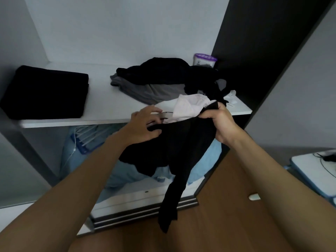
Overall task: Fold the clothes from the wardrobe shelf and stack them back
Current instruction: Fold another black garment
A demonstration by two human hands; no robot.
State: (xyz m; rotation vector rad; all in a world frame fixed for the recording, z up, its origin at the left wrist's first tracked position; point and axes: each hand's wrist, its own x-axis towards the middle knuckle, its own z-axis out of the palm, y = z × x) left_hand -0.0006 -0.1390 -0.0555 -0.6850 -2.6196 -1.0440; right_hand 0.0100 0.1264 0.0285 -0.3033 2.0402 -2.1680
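Two grips, one garment: the left grip (145, 125) and the right grip (221, 122) both hold a single black garment (174, 148). One wardrobe shelf (101, 99) carries one folded black stack (45, 91) and one loose heap. Three pieces seem to make up the heap, as far as the tangle allows a count: one black piece (163, 71), one grey piece (158, 93) and one pale piece (187, 106). One purple-lidded tub (204, 60) stands at the back, and one small white scrap (231, 97) lies at the shelf's right end. Below the shelf are several white hangers (87, 135).
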